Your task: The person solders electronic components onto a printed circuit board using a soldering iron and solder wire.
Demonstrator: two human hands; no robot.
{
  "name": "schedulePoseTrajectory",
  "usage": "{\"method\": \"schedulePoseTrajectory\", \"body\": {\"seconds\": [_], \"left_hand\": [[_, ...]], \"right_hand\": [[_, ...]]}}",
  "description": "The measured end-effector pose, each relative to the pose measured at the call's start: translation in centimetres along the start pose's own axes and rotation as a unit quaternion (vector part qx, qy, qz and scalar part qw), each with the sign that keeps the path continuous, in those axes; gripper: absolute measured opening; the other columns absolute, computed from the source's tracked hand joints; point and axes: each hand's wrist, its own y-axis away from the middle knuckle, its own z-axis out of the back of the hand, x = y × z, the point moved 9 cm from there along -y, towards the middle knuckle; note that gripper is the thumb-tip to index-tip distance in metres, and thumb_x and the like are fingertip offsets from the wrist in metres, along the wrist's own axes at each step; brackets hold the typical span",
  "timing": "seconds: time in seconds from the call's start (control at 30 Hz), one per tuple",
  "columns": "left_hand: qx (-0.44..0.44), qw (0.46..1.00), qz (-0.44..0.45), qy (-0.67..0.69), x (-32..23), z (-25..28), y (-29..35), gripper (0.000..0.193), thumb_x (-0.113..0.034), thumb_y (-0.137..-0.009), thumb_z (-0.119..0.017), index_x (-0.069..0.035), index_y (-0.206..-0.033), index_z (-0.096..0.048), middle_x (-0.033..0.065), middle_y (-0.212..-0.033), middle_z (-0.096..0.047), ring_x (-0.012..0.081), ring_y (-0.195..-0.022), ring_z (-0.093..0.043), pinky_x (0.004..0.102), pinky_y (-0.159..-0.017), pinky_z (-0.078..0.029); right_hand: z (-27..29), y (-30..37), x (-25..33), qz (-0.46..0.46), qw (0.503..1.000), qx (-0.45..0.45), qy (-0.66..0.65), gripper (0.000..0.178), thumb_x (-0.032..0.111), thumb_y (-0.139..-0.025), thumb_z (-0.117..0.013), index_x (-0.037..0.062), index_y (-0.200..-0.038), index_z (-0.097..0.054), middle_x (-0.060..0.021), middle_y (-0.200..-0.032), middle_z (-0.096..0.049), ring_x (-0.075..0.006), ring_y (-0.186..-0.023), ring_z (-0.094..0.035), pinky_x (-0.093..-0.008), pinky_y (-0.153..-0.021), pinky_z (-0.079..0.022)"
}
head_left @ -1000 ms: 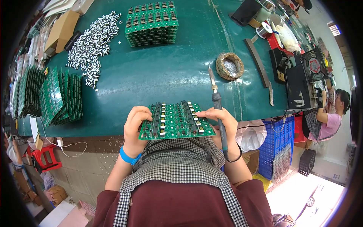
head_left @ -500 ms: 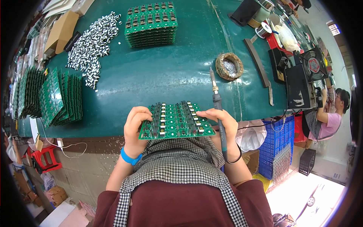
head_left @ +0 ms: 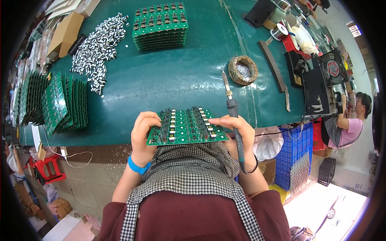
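Observation:
A green circuit board panel [head_left: 181, 127], set with rows of black and white parts, is held at the table's front edge, close to my apron. My left hand [head_left: 143, 130] grips its left end, thumb side and fingers closed around the edge. At the right end, my right hand [head_left: 243, 132] has an index finger stretched onto the white parts. That same hand also holds a soldering iron [head_left: 232, 105], its dark handle lying across the palm and its metal tip pointing away from me. Just right of the tip sits a round tin [head_left: 232, 76] with silvery bits inside.
A stack of boards [head_left: 161, 40] stands at the back, with a heap of small white-and-black parts [head_left: 96, 50] to its left. More boards [head_left: 66, 104] lean at far left. A dark metal bar [head_left: 273, 66] and a black fan unit [head_left: 321, 86] lie right, near a seated person [head_left: 352, 124].
The soldering iron and my right hand have shifted slightly, the handle's lower end moving right. The board has tilted a little, its near edge rising. Both hands keep their hold.

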Motion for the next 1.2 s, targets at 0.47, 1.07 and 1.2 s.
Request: {"method": "schedulePoseTrajectory", "body": {"seconds": [0.47,1.07,1.2], "left_hand": [[-0.002,1.000,0.005,0.004,0.1,0.0,0.0,0.018,0.005,-0.071,-0.063,-0.002,-0.085,-0.055,0.0106,-0.093,-0.057,0.0212,-0.078,-0.057,0.0281,-0.065,-0.046],[0.002,1.000,-0.005,0.002,0.1,0.1,0.2,0.018,0.006,-0.071,-0.062,-0.002,-0.086,-0.055,0.0108,-0.093,-0.057,0.0215,-0.080,-0.057,0.0285,-0.067,-0.046],[0.006,1.000,0.009,0.014,0.1,-0.1,0.2,0.017,0.005,-0.072,-0.062,-0.002,-0.086,-0.055,0.0105,-0.093,-0.057,0.0206,-0.079,-0.056,0.0278,-0.066,-0.045]], "right_hand": [[0.4,0.1,-0.5,-0.036,0.998,-0.025,0.051,0.044,0.001,-0.073,-0.075,0.0050,-0.111,-0.053,-0.0080,-0.105,-0.071,-0.0177,-0.087,-0.067,-0.0260,-0.074,-0.051],[-0.5,-0.2,-1.2,-0.025,0.999,0.004,0.031,0.034,0.008,-0.077,-0.072,0.0053,-0.106,-0.056,-0.0087,-0.104,-0.071,-0.0195,-0.086,-0.067,-0.0279,-0.075,-0.052],[-0.2,-0.1,-0.9,-0.019,0.999,-0.008,0.047,0.031,0.010,-0.079,-0.070,0.0050,-0.106,-0.056,-0.0075,-0.101,-0.072,-0.0190,-0.083,-0.066,-0.0278,-0.075,-0.051]]}}
